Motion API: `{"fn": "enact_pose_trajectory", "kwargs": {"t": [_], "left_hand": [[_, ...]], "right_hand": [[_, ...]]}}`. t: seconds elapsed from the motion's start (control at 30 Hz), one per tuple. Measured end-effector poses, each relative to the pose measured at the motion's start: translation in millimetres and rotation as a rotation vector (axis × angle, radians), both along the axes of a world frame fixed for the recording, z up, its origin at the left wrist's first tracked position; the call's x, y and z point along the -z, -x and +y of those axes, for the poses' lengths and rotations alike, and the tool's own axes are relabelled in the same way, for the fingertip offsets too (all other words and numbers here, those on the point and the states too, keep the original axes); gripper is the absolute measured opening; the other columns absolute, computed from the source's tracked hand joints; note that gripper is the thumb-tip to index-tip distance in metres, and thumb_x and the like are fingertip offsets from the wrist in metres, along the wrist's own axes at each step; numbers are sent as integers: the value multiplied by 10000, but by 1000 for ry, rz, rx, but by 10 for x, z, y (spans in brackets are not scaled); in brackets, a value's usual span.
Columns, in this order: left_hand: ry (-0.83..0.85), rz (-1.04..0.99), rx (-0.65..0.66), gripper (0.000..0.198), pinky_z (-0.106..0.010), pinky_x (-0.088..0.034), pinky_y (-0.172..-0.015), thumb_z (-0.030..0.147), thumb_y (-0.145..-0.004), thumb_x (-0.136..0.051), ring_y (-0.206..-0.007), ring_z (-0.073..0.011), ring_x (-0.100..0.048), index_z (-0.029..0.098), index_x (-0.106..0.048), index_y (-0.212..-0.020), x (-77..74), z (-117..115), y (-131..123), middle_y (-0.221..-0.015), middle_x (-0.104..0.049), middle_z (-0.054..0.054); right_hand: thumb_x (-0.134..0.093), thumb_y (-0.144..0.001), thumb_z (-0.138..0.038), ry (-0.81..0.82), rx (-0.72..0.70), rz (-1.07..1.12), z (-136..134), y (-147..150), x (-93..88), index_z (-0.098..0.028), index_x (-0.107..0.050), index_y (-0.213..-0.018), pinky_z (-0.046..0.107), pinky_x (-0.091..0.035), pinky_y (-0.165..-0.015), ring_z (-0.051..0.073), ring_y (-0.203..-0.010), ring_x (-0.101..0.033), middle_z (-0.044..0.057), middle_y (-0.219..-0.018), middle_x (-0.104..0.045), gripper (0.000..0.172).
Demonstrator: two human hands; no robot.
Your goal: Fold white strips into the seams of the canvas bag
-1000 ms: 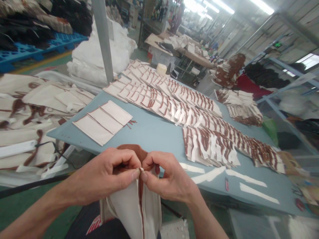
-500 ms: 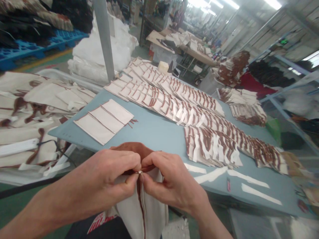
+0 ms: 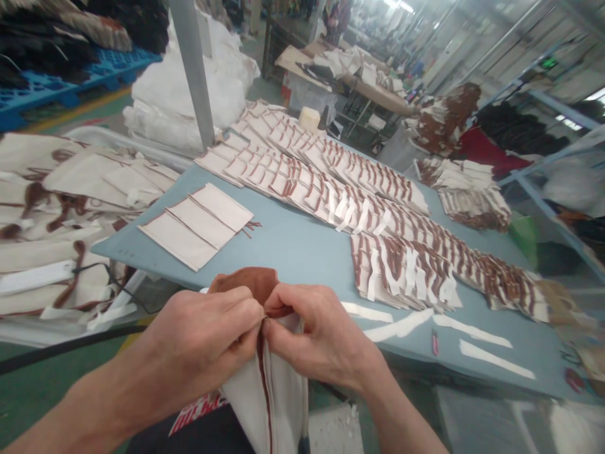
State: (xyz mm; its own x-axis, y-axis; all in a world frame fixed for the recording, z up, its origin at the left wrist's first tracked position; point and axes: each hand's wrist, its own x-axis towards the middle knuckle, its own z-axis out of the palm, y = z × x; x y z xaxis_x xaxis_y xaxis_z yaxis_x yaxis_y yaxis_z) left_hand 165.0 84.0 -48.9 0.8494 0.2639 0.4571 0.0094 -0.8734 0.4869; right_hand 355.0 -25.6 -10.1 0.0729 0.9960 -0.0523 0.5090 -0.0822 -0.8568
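Note:
Close in front of me, a cream panel with a brown seam [image 3: 278, 391] hangs down from both hands. Its upper part folds over to show a brown, suede-like side [image 3: 250, 282]. My left hand [image 3: 215, 331] is closed on the panel at the top of the seam. From the other side, my right hand [image 3: 307, 325] pinches the same spot, its thumb and fingertips almost touching those of the left. The exact edges between the fingertips are hidden. Beyond my hands, a flat cream panel with brown seams [image 3: 198, 224] lies on the blue-grey table [image 3: 288, 252].
Overlapping rows of cream and brown pieces [image 3: 340, 183] cover the table's far side. White strips [image 3: 472, 331] and a small pink tool [image 3: 435, 342] lie to the right. On the left stands a cart of cream pieces [image 3: 70, 221]. A grey post [image 3: 191, 75] rises behind the table.
My left fingers have curled in more tightly at the seam top. The small pale bit between the fingertips is now covered, and the brown fold stands more open behind them.

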Motion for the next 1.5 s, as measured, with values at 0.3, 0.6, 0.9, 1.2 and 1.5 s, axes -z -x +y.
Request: {"fn": "enact_pose_trajectory", "kwargs": {"t": [0.3,0.6,0.9,1.2,1.5], "left_hand": [[-182,-57,-25,270,-331,-444,-634,61,-1092,-421,-670,-147,-658,238,-540,-925,83,-35,-48,-784,-661,28],[-112,-102,36,251,-266,-556,-764,54,-1098,-434,-854,-160,-792,243,-567,-1197,97,-66,30,-990,-799,-6],[-152,-44,68,389,-279,-601,-953,7,-1069,-406,-1010,-188,-810,214,-594,-1341,130,-109,137,-1134,-826,-60],[8,-145,15,397,-281,-626,-1075,76,-1090,-505,-1129,-185,-785,204,-665,-1430,230,-215,185,-1238,-819,-84],[299,47,-5,218,-109,-552,-832,241,-1135,-516,-804,-74,-785,336,-687,-1231,-117,-68,196,-975,-823,101]], "right_hand": [[-641,-754,-263,144,65,357,62,-43,231,-241,-521,-689,246,-298,-565,122,-613,-367,-91,-648,-435,138],[-679,-767,-304,216,40,424,-12,-62,120,-227,-560,-728,242,-293,-549,111,-605,-370,-87,-668,-472,147],[-762,-744,-362,276,30,803,-22,-108,271,-201,-645,-737,242,-287,-586,119,-607,-359,-81,-629,-499,199],[-764,-772,-402,250,36,699,-50,-79,221,-222,-593,-750,243,-260,-547,119,-588,-354,-78,-631,-479,250],[-605,-795,-183,-168,-1,199,-155,56,-68,-241,-548,-721,239,-358,-568,109,-567,-444,-75,-649,-543,110]]}}
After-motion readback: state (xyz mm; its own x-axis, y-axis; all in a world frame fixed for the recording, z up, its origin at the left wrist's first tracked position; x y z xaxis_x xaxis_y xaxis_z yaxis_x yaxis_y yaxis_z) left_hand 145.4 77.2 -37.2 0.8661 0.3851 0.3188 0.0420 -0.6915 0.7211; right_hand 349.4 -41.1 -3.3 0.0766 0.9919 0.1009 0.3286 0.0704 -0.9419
